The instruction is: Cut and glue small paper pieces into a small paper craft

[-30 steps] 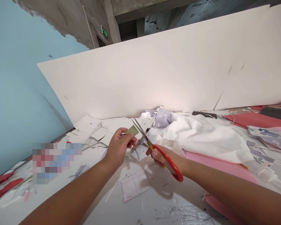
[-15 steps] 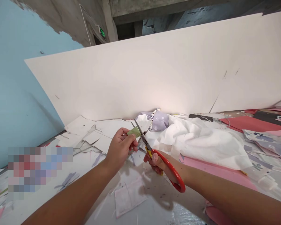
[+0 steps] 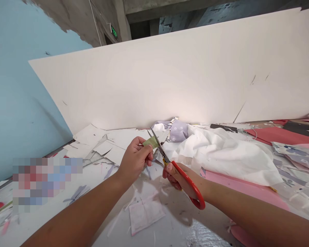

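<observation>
Between the thumb and fingers of my left hand (image 3: 137,156) is a small flat green piece (image 3: 150,142), paper or cloth, I cannot tell which. My right hand (image 3: 173,175) grips a pair of scissors (image 3: 189,181) with red handles and some yellow near the pivot. The blades point up and away, slightly parted, and cross the right end of the green piece. Below the hands a pale pinkish square packet (image 3: 146,214) lies flat on the white table (image 3: 115,219).
White crumpled cloth (image 3: 221,154) and a lilac patterned fabric bundle (image 3: 179,131) lie behind my right hand. Pink sheets (image 3: 242,185) and red sheets (image 3: 280,136) are at the right. Torn white card pieces (image 3: 92,137) lie at the left, before an upright white board (image 3: 170,82).
The whole view has shifted slightly. The scissors' blades stay across the green piece's right end, and both hands keep their holds.
</observation>
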